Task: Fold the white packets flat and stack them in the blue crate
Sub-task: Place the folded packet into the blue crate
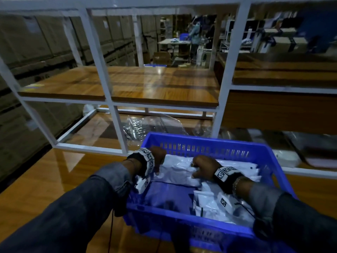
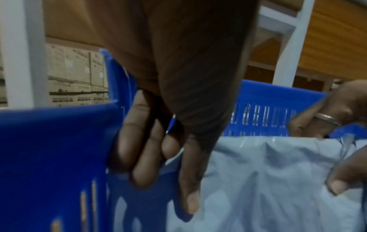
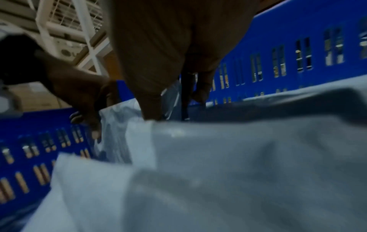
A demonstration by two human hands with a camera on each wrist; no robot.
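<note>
The blue crate [image 1: 200, 139] stands on the wooden table in front of me. Both hands are inside it, at the far end. My left hand [image 1: 157, 170] pinches the left edge of a white packet [image 1: 177, 170], thumb in front and fingers behind, close to the crate wall [image 2: 49, 141]. My right hand [image 1: 194, 170] grips the packet's right edge. In the left wrist view the packet [image 2: 268, 180] hangs rumpled between the left hand [image 2: 168, 172] and the right hand [image 2: 337, 169]. More white packets [image 1: 215, 203] lie piled in the crate's right half.
A white metal rack [image 1: 113, 99] with wooden shelves stands just behind the crate. Clear plastic bags [image 1: 151, 125] lie under its lower shelf. Bare crate floor [image 1: 169, 194] shows at the near left. Stacked cardboard boxes [image 1: 36, 42] line the left; a person [image 1: 195, 33] works far back.
</note>
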